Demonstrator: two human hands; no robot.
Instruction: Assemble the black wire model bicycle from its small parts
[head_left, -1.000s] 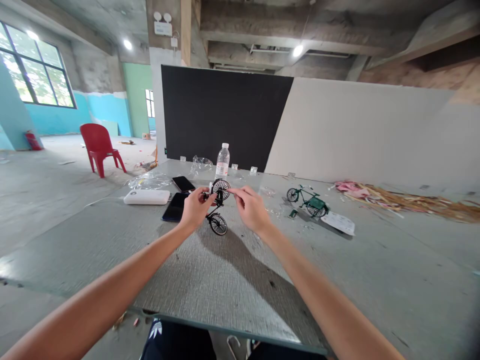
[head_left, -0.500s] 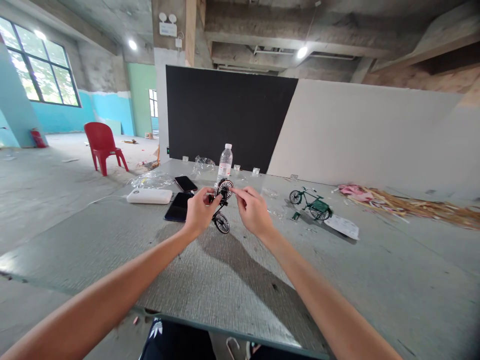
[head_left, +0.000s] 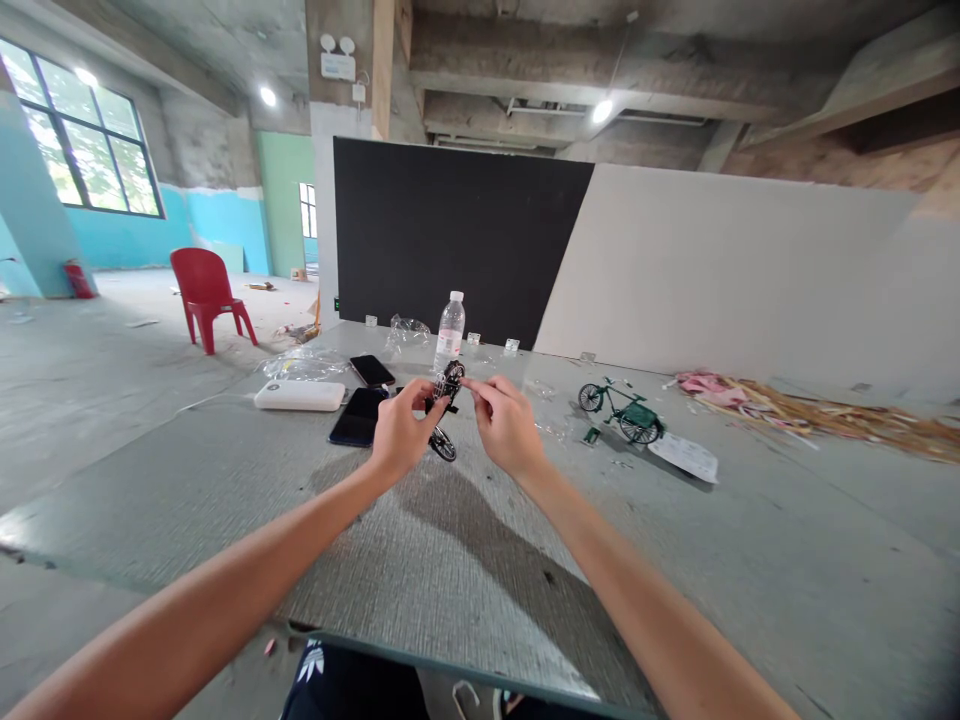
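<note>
A small black model bicycle point(head_left: 444, 443) is held up on end above the grey table, one wheel at the top and the other below. My left hand point(head_left: 405, 420) grips its frame between thumb and fingers. Close against the upper wheel is my right hand point(head_left: 501, 418), with thumb and forefinger pinched together at the wheel's right edge. Whether a small part sits between those fingertips is too small to see. Off to the right, a green model bicycle point(head_left: 622, 410) stands on the table, with a small green piece point(head_left: 592, 436) beside it.
Behind my hands stand a water bottle point(head_left: 450, 330) and crumpled clear plastic point(head_left: 409, 332). Two phones point(head_left: 355, 416) and a white power bank point(head_left: 300, 395) lie to the left. A white packet point(head_left: 684, 457) is near the green bicycle. The table's front edge point(head_left: 450, 665) runs above my legs.
The black model bicycle has turned in my left hand, so its wheels now show at a narrower angle. My right hand stays by the upper wheel.
</note>
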